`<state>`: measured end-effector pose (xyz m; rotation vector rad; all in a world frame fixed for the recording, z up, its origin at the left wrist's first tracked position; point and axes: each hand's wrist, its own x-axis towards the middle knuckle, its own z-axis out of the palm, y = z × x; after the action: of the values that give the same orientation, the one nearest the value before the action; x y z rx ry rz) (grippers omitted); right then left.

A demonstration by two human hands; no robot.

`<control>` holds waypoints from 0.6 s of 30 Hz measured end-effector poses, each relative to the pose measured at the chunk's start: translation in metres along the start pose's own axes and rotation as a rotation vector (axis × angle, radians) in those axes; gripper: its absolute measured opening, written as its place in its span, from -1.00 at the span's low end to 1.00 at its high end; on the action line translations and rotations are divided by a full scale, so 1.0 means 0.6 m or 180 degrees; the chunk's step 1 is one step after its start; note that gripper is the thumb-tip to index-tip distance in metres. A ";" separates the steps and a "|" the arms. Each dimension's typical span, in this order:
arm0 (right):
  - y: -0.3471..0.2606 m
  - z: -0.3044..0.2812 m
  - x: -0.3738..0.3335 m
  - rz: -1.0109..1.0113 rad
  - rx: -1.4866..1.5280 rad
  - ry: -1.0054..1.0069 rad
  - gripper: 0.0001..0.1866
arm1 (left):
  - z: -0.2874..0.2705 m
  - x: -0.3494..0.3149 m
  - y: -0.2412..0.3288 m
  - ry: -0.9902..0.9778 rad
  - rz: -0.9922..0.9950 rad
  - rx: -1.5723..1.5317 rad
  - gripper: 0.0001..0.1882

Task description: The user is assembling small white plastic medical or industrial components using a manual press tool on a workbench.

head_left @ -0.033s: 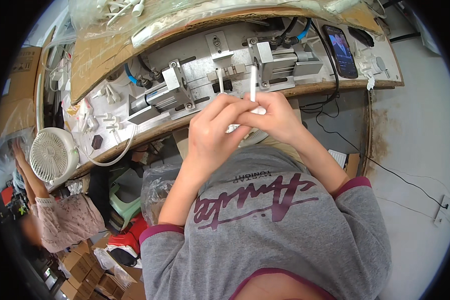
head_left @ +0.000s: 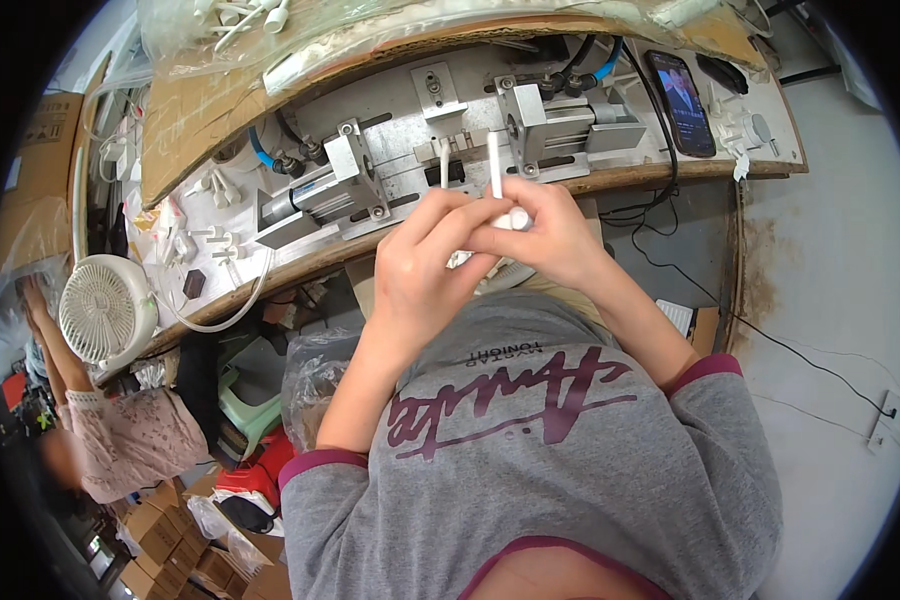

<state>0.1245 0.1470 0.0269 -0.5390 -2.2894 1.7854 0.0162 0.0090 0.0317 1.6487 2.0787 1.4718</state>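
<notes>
My left hand [head_left: 425, 262] and my right hand [head_left: 548, 235] meet at the bench's front edge, both closed on white plastic pieces. From the right hand's fingers a white plastic piece with a straight stem [head_left: 495, 165] points up toward the bench, its rounded white end [head_left: 517, 218] showing by the thumb. A second thin white stem [head_left: 444, 165] rises beside my left fingers, and a bit of white shows below them. The fingers hide most of both pieces. Just beyond stands a metal clamping fixture [head_left: 460, 143] with a small block in its middle.
Metal cylinder units flank the fixture, one left [head_left: 320, 185] and one right [head_left: 560, 125]. A phone [head_left: 682, 105] lies at the right; loose white plastic parts [head_left: 220, 240] and a white fan [head_left: 108, 312] are at the left. A cardboard sheet [head_left: 210, 115] overhangs the back. Another person [head_left: 135, 440] works at far left.
The stem in my right fingers has shifted slightly left and tilted. Its rounded white end is now more exposed beside the thumb. Both hands stay in nearly the same place.
</notes>
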 end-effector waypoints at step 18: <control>-0.019 -0.044 -0.008 -0.0883 0.0701 0.1246 -0.74 | 0.015 0.000 -0.067 -0.0092 0.0098 0.1990 -0.71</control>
<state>0.1366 0.1662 0.0453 -0.4570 -1.7839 1.6040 -0.0060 0.0169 -0.0020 1.8648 2.6815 0.8256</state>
